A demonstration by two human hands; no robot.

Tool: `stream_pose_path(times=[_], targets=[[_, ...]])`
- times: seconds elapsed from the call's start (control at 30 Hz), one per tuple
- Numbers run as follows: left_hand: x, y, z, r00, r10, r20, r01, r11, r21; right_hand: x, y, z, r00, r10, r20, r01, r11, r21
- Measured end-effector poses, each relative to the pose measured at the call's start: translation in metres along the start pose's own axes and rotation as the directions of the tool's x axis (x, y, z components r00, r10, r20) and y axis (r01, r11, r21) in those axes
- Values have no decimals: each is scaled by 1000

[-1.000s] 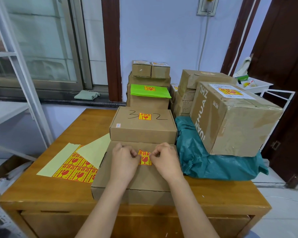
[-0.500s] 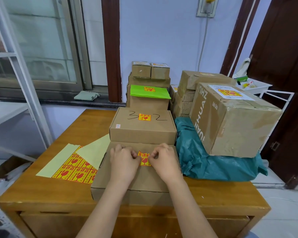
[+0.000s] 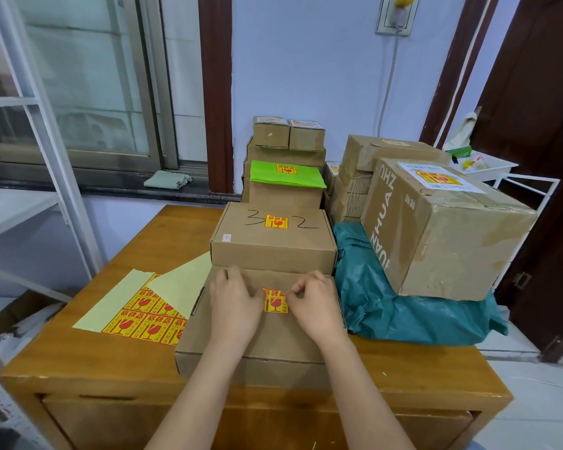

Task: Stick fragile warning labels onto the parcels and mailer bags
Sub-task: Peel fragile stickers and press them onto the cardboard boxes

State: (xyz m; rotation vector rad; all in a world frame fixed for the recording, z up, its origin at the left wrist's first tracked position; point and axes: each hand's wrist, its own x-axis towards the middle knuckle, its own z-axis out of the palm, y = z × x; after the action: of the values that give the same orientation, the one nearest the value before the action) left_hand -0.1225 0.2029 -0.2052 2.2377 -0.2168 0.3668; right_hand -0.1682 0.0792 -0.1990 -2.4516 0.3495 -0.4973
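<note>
Both hands rest curled on the flat brown parcel (image 3: 260, 329) at lower centre of the frame; the left hand (image 3: 234, 306) presses the left edge of the fragile label (image 3: 275, 301), the right hand (image 3: 316, 306) its right edge, each grip narrow with bent fingertips on the sticker; the label is yellow with red print and a broken-glass mark, lying between the two hands; a second parcel (image 3: 273, 241) marked "3 2" sits just behind; one label sheet (image 3: 143, 316) lies at left on the tabletop (image 3: 78, 358).
</note>
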Motion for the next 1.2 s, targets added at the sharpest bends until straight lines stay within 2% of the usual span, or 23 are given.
stream_pose_path(times=[0.1,0.23,0.37,0.73,0.83,1.03,1.2], targets=[[-1,-1,-1,1000,24,11,-24,999,-30,1,1,-4,999,-23,48,24,1000,-14],[-2,2,-3,996,33,79,-36,998,41,1,4,-8,993,-46,113,50,998,-32],[-3,2,-5,992,38,124,-47,996,73,-3,5,-4,992,-50,113,61,993,-97],[3,-9,-13,974,83,212,-78,996,-32,-1,8,-4,984,-87,158,96,994,-49],[5,-14,-15,968,132,213,-130,991,-25,2,12,-5,980,-112,166,116,993,-15],[2,-14,-13,973,191,130,-191,982,-8,4,13,-2,992,-90,84,86,995,48],[0,-13,-8,973,180,141,-185,983,18,4,9,0,995,-72,64,73,997,-3]])
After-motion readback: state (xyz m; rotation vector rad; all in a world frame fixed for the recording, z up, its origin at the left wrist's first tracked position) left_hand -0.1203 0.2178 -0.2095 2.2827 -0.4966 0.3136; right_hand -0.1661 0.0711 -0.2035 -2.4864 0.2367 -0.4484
